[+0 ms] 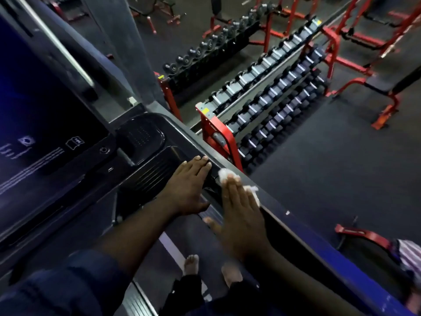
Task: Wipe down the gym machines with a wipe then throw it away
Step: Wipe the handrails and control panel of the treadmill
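Note:
I stand on a treadmill. Its dark console fills the left, and its side handrail runs diagonally to the lower right. My right hand lies flat on the rail and presses a white wipe against it; the wipe shows past the fingertips and at the hand's right edge. My left hand rests flat, fingers together, on the console's black tray just left of the rail, holding nothing. Both hands are slightly blurred.
Red racks with rows of dumbbells stand beyond the rail on the dark rubber floor. Red benches and frames are at the upper right. A red base and striped cloth lie at the lower right. My bare feet stand on the belt.

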Available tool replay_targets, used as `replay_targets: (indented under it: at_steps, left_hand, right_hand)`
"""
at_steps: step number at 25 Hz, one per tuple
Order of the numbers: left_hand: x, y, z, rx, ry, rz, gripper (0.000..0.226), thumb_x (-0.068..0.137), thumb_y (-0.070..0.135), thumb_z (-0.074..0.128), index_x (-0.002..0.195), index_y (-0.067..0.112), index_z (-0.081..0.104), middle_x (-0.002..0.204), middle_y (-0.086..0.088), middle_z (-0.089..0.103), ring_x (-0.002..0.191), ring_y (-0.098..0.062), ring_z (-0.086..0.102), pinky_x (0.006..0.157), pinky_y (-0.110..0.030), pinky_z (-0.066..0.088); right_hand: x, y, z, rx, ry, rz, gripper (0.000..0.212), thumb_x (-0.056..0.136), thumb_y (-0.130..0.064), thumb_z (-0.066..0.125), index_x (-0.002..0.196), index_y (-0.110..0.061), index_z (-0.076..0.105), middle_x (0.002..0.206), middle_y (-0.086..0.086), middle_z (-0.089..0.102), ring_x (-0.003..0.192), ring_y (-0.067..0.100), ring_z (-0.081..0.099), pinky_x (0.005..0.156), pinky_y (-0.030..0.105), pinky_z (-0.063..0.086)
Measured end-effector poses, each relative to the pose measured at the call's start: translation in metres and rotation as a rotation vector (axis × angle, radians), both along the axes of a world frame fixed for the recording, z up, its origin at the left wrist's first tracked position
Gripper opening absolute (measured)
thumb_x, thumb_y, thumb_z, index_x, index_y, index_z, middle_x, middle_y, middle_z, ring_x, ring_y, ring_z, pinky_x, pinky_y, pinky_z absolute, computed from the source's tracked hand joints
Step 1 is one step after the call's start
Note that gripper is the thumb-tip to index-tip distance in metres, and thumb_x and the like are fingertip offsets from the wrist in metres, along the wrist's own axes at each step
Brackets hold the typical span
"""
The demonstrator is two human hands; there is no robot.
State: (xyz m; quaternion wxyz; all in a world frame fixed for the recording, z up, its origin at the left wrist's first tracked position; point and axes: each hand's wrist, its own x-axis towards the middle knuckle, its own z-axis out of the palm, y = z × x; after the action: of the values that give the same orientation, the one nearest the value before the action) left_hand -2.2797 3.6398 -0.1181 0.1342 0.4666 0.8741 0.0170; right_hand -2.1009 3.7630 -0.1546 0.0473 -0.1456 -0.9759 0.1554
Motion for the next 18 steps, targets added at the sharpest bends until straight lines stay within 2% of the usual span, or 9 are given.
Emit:
replay_targets:
  at_steps: [2,5,7,9,12,14,16,18]
  left_hand:
    - [-0.003,0.005,-0.002,0.015,0.062,-0.054,0.114,0.063,0.062,0.081,0.157,0.016,0.037,0.167,-0.008,0.032,0.155,-0.031,0.028,0.126,-0.051,0.026]
    - [-0.008,0.012,-0.006,0.082,0.138,-0.157,0.098,0.056,0.064,0.081,0.134,0.014,0.051,0.144,-0.011,0.05,0.135,-0.037,0.045,0.117,-0.053,0.034]
    - [-0.009,0.012,-0.01,0.095,0.204,-0.237,0.102,0.051,0.062,0.084,0.129,0.005,0.05,0.135,-0.02,0.052,0.127,-0.045,0.047,0.116,-0.06,0.035]
    - [-0.011,0.011,-0.014,0.089,0.244,-0.308,0.102,0.049,0.057,0.085,0.127,0.0,0.051,0.132,-0.026,0.051,0.125,-0.051,0.046,0.117,-0.066,0.032]
    - [-0.019,0.011,-0.011,0.085,0.232,-0.364,0.096,0.049,0.051,0.083,0.124,0.001,0.05,0.128,-0.027,0.05,0.123,-0.05,0.046,0.117,-0.066,0.032]
    - [-0.024,0.011,-0.006,0.113,0.232,-0.402,0.093,0.049,0.05,0.084,0.122,0.004,0.048,0.125,-0.024,0.05,0.12,-0.048,0.047,0.115,-0.064,0.035]
    - [-0.028,0.012,-0.003,0.138,0.218,-0.424,0.092,0.051,0.052,0.085,0.122,0.005,0.052,0.122,-0.021,0.052,0.118,-0.045,0.048,0.114,-0.061,0.037]
    - [-0.033,0.019,-0.003,0.157,0.183,-0.451,0.091,0.048,0.046,0.084,0.124,0.006,0.055,0.124,-0.02,0.052,0.119,-0.043,0.049,0.114,-0.057,0.038]
  right_hand:
    - [-0.026,-0.013,0.002,0.018,0.049,-0.017,0.102,0.092,-0.068,0.055,0.166,-0.01,0.015,0.174,0.005,0.007,0.162,0.018,0.003,0.13,0.041,0.01]
    - [-0.013,-0.012,0.005,0.012,0.039,-0.056,0.096,0.094,-0.06,0.06,0.166,-0.012,0.018,0.174,0.005,0.01,0.161,0.018,0.007,0.128,0.046,0.022]
    - [0.024,-0.015,0.009,-0.015,0.024,-0.15,0.098,0.092,-0.059,0.064,0.167,-0.016,0.016,0.175,0.001,0.008,0.161,0.016,0.008,0.128,0.045,0.023]
    - [0.054,-0.024,0.013,-0.012,-0.016,-0.333,0.103,0.091,-0.062,0.065,0.167,-0.018,0.012,0.175,-0.003,0.006,0.161,0.016,0.007,0.129,0.045,0.02]
    - [0.026,-0.03,0.009,0.043,-0.062,-0.55,0.106,0.091,-0.069,0.058,0.167,-0.016,0.008,0.176,0.001,0.002,0.162,0.019,0.0,0.13,0.045,0.013]
    - [-0.024,-0.032,0.01,-0.017,-0.041,-0.521,0.107,0.089,-0.068,0.06,0.167,-0.016,0.01,0.175,0.002,0.005,0.162,0.02,0.0,0.131,0.043,0.01]
    - [-0.05,-0.039,0.011,-0.097,0.004,-0.449,0.106,0.088,-0.059,0.065,0.168,-0.019,0.008,0.175,-0.003,0.004,0.162,0.017,0.0,0.131,0.041,0.006]
    - [-0.027,-0.046,0.013,-0.049,0.05,-0.377,0.101,0.088,-0.051,0.065,0.167,-0.02,0.012,0.175,-0.006,0.005,0.161,0.015,0.004,0.13,0.045,0.014]
